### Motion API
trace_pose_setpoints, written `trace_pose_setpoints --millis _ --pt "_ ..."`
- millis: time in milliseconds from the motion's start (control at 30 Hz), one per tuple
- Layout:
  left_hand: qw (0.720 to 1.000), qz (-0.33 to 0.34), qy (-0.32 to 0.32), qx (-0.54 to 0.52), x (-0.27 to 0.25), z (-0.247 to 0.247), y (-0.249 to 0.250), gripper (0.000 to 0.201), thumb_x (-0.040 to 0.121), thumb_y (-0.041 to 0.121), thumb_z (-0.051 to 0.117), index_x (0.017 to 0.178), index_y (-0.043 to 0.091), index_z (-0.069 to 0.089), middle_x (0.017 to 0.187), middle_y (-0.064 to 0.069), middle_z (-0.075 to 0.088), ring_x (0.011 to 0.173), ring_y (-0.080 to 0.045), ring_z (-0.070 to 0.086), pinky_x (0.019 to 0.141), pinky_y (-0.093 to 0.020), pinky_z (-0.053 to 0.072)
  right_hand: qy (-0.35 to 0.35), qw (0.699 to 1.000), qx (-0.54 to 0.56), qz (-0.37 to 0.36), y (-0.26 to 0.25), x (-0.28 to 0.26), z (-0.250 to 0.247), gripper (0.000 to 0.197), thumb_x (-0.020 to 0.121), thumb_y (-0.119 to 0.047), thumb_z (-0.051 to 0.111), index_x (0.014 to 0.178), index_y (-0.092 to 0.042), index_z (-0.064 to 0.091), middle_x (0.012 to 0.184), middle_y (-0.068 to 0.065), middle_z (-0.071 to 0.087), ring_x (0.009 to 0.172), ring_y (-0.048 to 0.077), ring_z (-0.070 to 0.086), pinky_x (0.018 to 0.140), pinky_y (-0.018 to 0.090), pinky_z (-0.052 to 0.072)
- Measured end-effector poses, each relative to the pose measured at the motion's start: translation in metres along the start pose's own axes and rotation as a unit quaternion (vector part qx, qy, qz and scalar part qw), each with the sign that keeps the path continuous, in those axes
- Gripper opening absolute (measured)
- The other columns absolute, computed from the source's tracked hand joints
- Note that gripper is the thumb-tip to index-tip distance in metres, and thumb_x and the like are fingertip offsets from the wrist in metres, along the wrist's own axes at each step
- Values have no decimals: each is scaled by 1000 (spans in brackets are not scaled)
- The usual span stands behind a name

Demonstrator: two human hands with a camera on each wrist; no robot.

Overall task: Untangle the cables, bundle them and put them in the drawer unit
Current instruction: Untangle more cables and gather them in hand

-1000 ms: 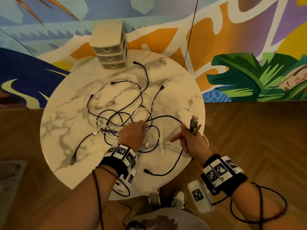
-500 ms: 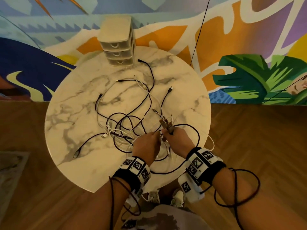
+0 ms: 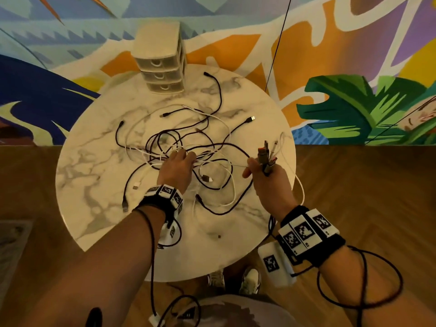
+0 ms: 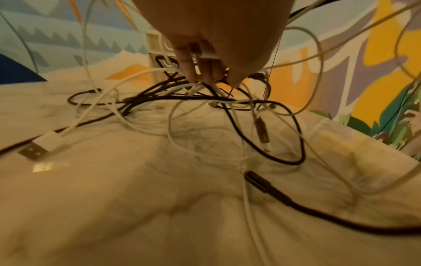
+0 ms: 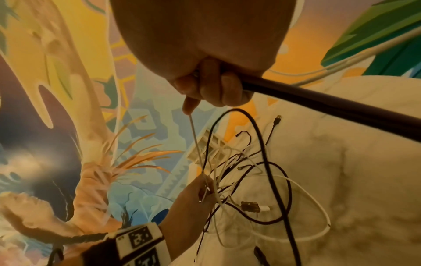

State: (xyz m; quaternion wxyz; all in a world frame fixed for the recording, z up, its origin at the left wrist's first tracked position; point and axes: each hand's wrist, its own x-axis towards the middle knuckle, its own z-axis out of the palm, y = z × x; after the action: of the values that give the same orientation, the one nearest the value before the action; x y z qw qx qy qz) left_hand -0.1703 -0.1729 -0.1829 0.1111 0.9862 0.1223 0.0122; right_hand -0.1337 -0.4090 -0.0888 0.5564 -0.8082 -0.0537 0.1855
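Observation:
A tangle of black and white cables (image 3: 188,147) (image 4: 182,100) (image 5: 246,176) lies spread over the middle of the round marble table (image 3: 94,185). My left hand (image 3: 175,166) (image 4: 205,72) (image 5: 196,194) reaches into the middle of the tangle, its fingers curled round several strands. My right hand (image 3: 266,175) (image 5: 205,86), raised over the table's right edge, grips a bunch of cable plugs (image 3: 266,154) that stick up from the fist, and a white cable (image 5: 196,140) runs taut from it to the left hand. The beige three-drawer unit (image 3: 160,60) stands at the table's far edge, drawers closed.
Loose plug ends lie around the heap: a white USB plug (image 4: 43,144) near left, a black plug (image 3: 251,119) far right, another black plug (image 3: 125,206) at the front left. A painted mural wall (image 3: 354,67) rises behind the table. Wooden floor (image 3: 365,197) surrounds it.
My hands have drawn apart: the right one moved right with the plugs, pulling a white cable taut, while the left moved back into the tangle's middle.

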Motion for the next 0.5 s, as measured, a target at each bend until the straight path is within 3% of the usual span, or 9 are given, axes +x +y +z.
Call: trace_pose_setpoints --millis 100,200,267,333,433,500 --pt "999 4 10 -42 3 -2 -4 18 90 10 52 108 8 58 102 -18 57 95 -38 52 74 -45 45 -17 1000 -4 4 0 0 -1 41 99 -34 44 66 -18 62 55 -10 45 50 14 39 53 27 36" --pt "992 0 17 -122 -7 -2 -3 17 89 8 55 105 7 61 100 -16 56 94 -36 52 80 -41 45 -63 998 1 28 4 -3 1 42 100 -35 41 73 -11 64 52 0 43 46 11 37 47 20 33" --pt "987 -11 56 -151 -18 -2 0 17 89 9 59 105 7 65 97 -14 54 91 -31 52 81 -37 45 -68 997 1 42 8 -4 -1 41 100 -34 41 76 -10 65 52 0 42 44 9 36 46 18 33" --pt "979 -25 98 -178 -27 -5 3 20 88 11 61 107 9 65 100 -11 53 89 -25 54 78 -31 45 -72 996 -5 44 11 -5 -2 39 100 -33 41 78 -12 66 52 -1 43 43 7 36 47 17 34" --pt "969 -59 100 -218 -38 -10 7 27 88 9 59 115 10 60 111 -8 53 93 -17 54 78 -23 41 -85 996 -14 31 12 -7 -2 36 100 -32 40 76 -19 64 54 -2 44 47 8 38 52 22 36" --pt "955 -79 116 -260 -47 -13 8 21 90 4 55 109 8 61 109 -6 57 92 -16 55 77 -24 44 -83 996 -18 25 10 -8 -1 35 100 -31 40 76 -20 63 53 -2 45 47 9 38 52 22 37"
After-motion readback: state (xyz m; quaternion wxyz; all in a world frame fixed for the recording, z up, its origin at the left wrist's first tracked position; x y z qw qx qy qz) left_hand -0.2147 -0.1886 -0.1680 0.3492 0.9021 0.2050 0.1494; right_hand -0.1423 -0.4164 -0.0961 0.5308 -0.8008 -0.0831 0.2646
